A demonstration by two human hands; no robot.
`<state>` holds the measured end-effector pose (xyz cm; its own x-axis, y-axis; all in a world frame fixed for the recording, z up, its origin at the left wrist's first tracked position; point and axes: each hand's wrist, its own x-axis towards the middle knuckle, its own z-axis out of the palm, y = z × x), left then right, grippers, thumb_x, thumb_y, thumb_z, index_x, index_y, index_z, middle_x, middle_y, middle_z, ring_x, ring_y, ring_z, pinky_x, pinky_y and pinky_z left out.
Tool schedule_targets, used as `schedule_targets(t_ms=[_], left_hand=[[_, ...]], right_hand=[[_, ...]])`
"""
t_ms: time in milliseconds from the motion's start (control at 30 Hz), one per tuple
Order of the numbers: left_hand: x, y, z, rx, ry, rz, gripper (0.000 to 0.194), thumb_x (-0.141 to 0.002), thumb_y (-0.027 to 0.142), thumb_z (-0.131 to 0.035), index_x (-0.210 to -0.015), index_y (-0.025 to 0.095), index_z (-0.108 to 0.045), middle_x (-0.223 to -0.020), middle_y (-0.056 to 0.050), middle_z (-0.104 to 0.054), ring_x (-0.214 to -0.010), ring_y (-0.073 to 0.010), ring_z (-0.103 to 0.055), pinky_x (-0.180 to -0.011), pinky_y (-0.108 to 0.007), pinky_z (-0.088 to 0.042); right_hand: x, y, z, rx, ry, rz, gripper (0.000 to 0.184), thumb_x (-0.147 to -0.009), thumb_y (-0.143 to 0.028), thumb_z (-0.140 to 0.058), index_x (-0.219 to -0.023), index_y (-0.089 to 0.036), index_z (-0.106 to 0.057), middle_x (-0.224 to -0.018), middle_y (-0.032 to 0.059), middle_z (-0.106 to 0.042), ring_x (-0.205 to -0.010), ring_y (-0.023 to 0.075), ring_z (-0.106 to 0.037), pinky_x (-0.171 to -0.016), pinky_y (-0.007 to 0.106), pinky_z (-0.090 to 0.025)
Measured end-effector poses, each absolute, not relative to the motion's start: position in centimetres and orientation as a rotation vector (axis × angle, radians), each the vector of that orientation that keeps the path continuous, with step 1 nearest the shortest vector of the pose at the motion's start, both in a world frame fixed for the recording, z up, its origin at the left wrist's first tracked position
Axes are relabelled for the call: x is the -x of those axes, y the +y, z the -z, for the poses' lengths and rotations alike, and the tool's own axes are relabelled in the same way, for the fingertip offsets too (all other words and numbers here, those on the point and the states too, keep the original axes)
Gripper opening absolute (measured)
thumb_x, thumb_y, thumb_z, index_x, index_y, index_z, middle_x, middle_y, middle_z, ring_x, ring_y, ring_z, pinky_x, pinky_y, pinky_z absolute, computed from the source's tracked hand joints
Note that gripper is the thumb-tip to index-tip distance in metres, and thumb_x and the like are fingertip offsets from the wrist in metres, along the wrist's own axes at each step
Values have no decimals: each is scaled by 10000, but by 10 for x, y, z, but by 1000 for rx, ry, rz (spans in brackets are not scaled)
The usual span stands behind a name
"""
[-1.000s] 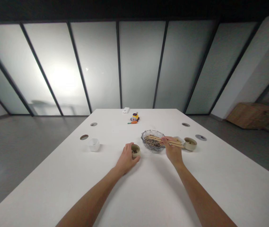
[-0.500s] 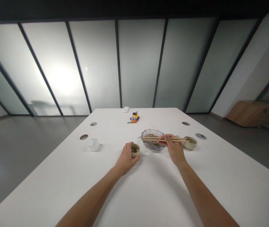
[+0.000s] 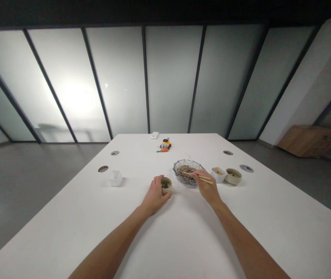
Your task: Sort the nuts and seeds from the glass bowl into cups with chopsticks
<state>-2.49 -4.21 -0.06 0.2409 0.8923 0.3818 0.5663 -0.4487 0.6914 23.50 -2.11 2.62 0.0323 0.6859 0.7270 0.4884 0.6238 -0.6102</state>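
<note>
My left hand [image 3: 154, 195] curls around a small beige-green bowl [image 3: 167, 189] that stands on the white table and has a few dark bits inside. My right hand [image 3: 207, 188] grips a pair of chopsticks [image 3: 205, 178], their tips angled down to the left into a clear glass bowl [image 3: 175, 175]. That glass bowl is filled with seeds [image 3: 186, 170], greyish brown and seemingly sunflower seeds. Just right of my right hand are a white bowl [image 3: 219, 179] with pale yellowish pieces and a second beige-green bowl [image 3: 233, 179] with dark bits in it.
An octagonal-looking white bowl [image 3: 115, 178] stands at the left. Farther back lie a yellow toy car [image 3: 165, 143], a toy carrot [image 3: 162, 150] and a white power strip [image 3: 154, 135]. Round cable holes [image 3: 103, 169] pierce both sides of the table [image 3: 165, 248].
My right hand has moved slightly left and down, tipping the chopsticks from level above the glass bowl into the seeds. The white bowl behind it is now uncovered. My left hand stays put.
</note>
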Motion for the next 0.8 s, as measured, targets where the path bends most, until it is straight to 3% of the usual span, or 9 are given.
schedule_targets(t_ms=[500, 800], left_hand=[[25, -44, -1, -2098, 1343, -1045, 658, -846, 278, -716, -1430, 218, -420, -1416, -135, -512, -1352, -299, -514, -1206, -495, -398], [24, -44, -2, -2106, 1334, -1050, 660, -850, 270, -715, -1436, 222, -416, -1419, -138, -512, -1362, -306, -509, -1203, -510, -398]], right_hand=[[-237, -25, -33, 1070, -1493, -182, 467, -969, -651, -585, -847, -234, -757, -841, 73, -757, -797, 237, -688, -752, 382, -581], [-235, -24, -31, 1025, -1554, -236, 481, -945, -674, -606, -834, -232, -760, -863, 87, -770, -817, 252, -703, -803, 427, -598]])
